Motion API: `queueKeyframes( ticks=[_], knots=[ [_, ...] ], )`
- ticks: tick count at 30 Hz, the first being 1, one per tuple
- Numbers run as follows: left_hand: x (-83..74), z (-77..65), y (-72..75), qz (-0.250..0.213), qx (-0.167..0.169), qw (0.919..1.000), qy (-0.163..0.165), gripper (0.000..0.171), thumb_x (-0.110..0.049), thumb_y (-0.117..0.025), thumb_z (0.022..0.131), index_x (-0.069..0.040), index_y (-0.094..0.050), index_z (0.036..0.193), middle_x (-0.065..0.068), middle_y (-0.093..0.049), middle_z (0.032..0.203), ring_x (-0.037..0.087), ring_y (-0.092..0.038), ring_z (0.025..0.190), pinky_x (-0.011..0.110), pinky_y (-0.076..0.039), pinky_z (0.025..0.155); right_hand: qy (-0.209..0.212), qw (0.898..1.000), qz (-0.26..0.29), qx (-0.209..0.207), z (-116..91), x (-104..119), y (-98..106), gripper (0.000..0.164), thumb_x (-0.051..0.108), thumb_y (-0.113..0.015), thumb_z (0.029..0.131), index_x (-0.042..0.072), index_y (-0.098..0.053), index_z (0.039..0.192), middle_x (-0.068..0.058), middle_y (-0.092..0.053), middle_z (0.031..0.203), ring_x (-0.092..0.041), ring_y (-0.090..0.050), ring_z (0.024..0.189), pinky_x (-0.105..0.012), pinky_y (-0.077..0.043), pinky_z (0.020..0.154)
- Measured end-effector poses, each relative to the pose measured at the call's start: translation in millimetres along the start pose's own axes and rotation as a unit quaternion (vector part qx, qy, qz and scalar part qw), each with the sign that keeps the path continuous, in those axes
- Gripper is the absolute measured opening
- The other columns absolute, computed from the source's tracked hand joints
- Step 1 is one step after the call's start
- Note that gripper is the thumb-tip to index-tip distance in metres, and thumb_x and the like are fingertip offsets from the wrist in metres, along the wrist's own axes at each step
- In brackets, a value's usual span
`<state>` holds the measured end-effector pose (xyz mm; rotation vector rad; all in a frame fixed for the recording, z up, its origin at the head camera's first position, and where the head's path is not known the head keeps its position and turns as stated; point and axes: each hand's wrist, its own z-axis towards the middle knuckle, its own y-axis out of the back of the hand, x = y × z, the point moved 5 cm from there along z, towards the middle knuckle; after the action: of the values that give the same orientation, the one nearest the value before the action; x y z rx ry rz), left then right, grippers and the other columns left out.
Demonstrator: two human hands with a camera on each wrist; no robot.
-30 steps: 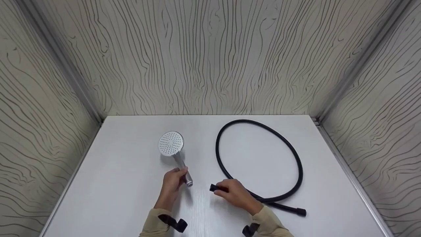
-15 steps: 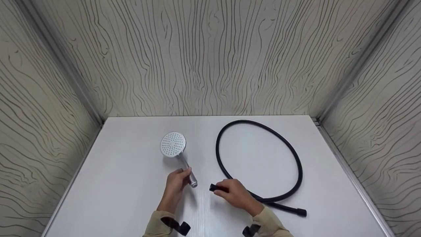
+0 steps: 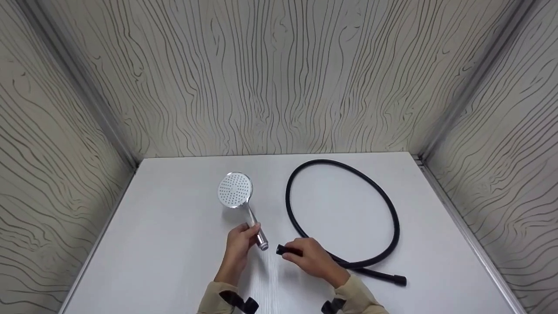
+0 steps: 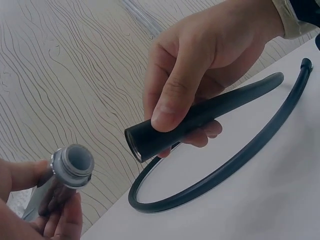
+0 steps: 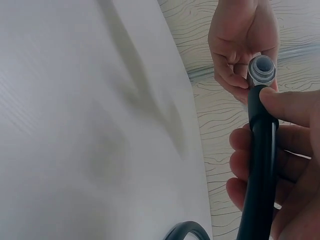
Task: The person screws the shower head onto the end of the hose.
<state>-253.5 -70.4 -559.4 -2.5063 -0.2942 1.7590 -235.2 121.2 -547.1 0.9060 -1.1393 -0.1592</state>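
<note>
Head view: the left hand grips the shower head by its handle, perforated face turned up, raised above the white desk. The right hand holds one end of the black hose, near the handle's tip but apart from it (the left wrist view shows threads around that tip). Beyond the grip, the hose loops across the desk, crossing itself near its other end. Wood-grain walls stand behind and on both sides.
</note>
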Motion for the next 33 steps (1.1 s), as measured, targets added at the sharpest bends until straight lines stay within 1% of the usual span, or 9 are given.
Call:
queueKeyframes(
  ticks=[6, 10, 15, 20, 26, 29, 33],
  knots=[
    [1.1, -1.9, -4.4, 0.002, 0.003, 1.0000, -0.004, 0.043, -0.021, -0.063, 0.094, 0.011, -0.053, 0.122, 0.009, -0.066, 0.099, 0.014, -0.063, 0.083, 0.031, -0.051, 0.087, 0.006, 1.000, 0.001, 0.001, -0.7, 2.3, -0.8, 0.024, 0.033, -0.063, 0.094, 0.012, -0.073, 0.094, 0.005, -0.063, 0.076, 0.003, -0.045, 0.064, -0.016, -0.041, 0.058],
    [2.0, -4.0, -7.1, 0.019, -0.006, 0.9997, -0.014, 0.045, -0.021, -0.064, 0.094, 0.012, -0.053, 0.123, 0.010, -0.065, 0.099, 0.014, -0.064, 0.084, 0.034, -0.053, 0.089, 0.013, 1.000, 0.013, 0.001, -1.7, 4.0, -2.0, 0.024, 0.032, -0.064, 0.094, 0.011, -0.074, 0.094, 0.004, -0.064, 0.075, 0.003, -0.045, 0.062, -0.015, -0.041, 0.056],
    [3.3, -6.6, -12.1, 0.032, -0.012, 0.9992, -0.019, 0.042, -0.021, -0.065, 0.093, 0.010, -0.055, 0.119, 0.009, -0.064, 0.096, 0.015, -0.063, 0.083, 0.035, -0.053, 0.087, 0.020, 1.000, 0.020, -0.001, -1.7, 5.5, -3.0, 0.022, 0.031, -0.064, 0.094, 0.012, -0.075, 0.094, 0.003, -0.064, 0.075, 0.004, -0.045, 0.062, -0.015, -0.041, 0.056],
    [5.8, -6.9, -15.6, 0.035, -0.012, 0.9992, -0.012, 0.039, -0.021, -0.065, 0.092, 0.009, -0.057, 0.117, 0.007, -0.065, 0.094, 0.015, -0.062, 0.082, 0.034, -0.053, 0.086, 0.018, 1.000, 0.019, 0.000, -1.0, 6.5, -2.9, 0.021, 0.032, -0.064, 0.094, 0.013, -0.075, 0.095, 0.004, -0.064, 0.076, 0.003, -0.046, 0.063, -0.015, -0.042, 0.057],
    [7.2, -6.6, -18.1, 0.036, -0.008, 0.9993, -0.010, 0.042, -0.022, -0.066, 0.092, 0.010, -0.056, 0.119, 0.008, -0.065, 0.095, 0.015, -0.064, 0.083, 0.037, -0.053, 0.090, 0.022, 1.000, 0.020, -0.004, -1.0, 7.4, -2.1, 0.021, 0.031, -0.064, 0.094, 0.012, -0.074, 0.095, 0.004, -0.063, 0.075, 0.003, -0.045, 0.063, -0.014, -0.041, 0.057],
    [7.2, -6.4, -18.8, 0.034, -0.006, 0.9993, -0.015, 0.043, -0.021, -0.066, 0.093, 0.011, -0.055, 0.120, 0.007, -0.065, 0.095, 0.014, -0.064, 0.083, 0.036, -0.054, 0.089, 0.024, 0.999, 0.030, -0.003, -0.9, 8.0, -1.4, 0.021, 0.031, -0.064, 0.094, 0.012, -0.074, 0.095, 0.003, -0.064, 0.075, 0.004, -0.046, 0.063, -0.014, -0.042, 0.057],
    [7.0, -5.9, -19.4, 0.027, -0.007, 0.9993, -0.023, 0.042, -0.020, -0.066, 0.092, 0.011, -0.056, 0.118, 0.005, -0.063, 0.091, 0.013, -0.062, 0.081, 0.032, -0.054, 0.084, 0.029, 0.999, 0.034, -0.005, -0.3, 9.4, -0.3, 0.021, 0.030, -0.064, 0.094, 0.011, -0.074, 0.096, 0.002, -0.064, 0.076, 0.004, -0.046, 0.064, -0.014, -0.042, 0.057]
  ],
)
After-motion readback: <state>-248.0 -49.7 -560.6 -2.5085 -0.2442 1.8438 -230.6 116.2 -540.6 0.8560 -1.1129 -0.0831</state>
